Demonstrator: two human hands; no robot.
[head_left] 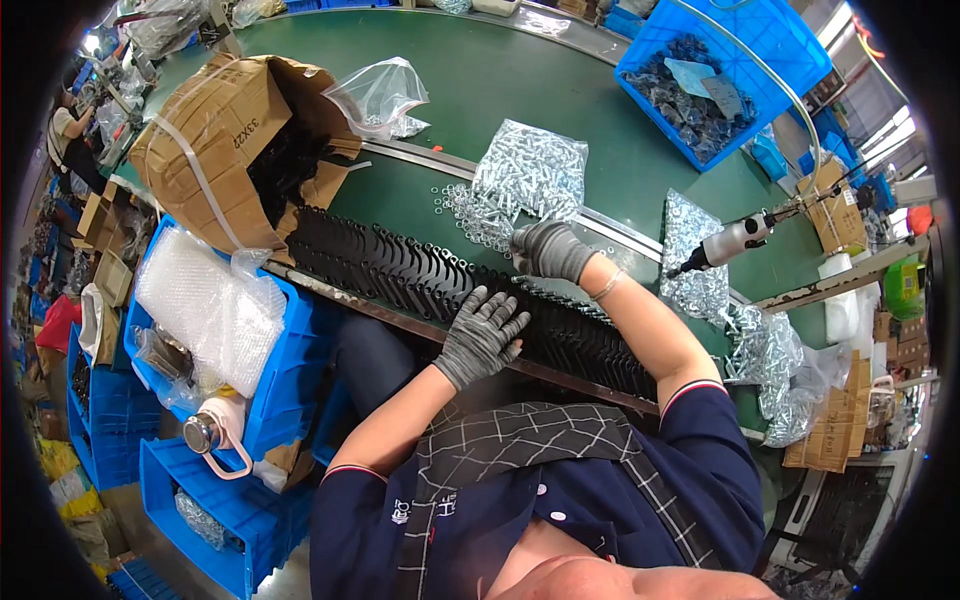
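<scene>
My left hand (480,338), in a grey striped glove, lies with its fingers stretched over a long row of black curved parts (400,268) along the table's near edge. Farther up, my right hand (552,252), gloved alike, is closed with its fingertips together just above the row; what they hold, if anything, is hidden. Beside that hand spreads a loose pile of small shiny metal rings or nuts (470,215). Right behind it lies a clear bag of silvery bolts (530,170). Small metal pieces line the row's far side, partly covered by my right forearm.
A tipped cardboard box (215,140) of black parts stands at the left, near an open plastic bag (380,95). A power screwdriver (725,243) hangs at the right over another bag of bolts (690,285). A blue crate (740,50) sits far right; bubble wrap (205,300) fills a bin.
</scene>
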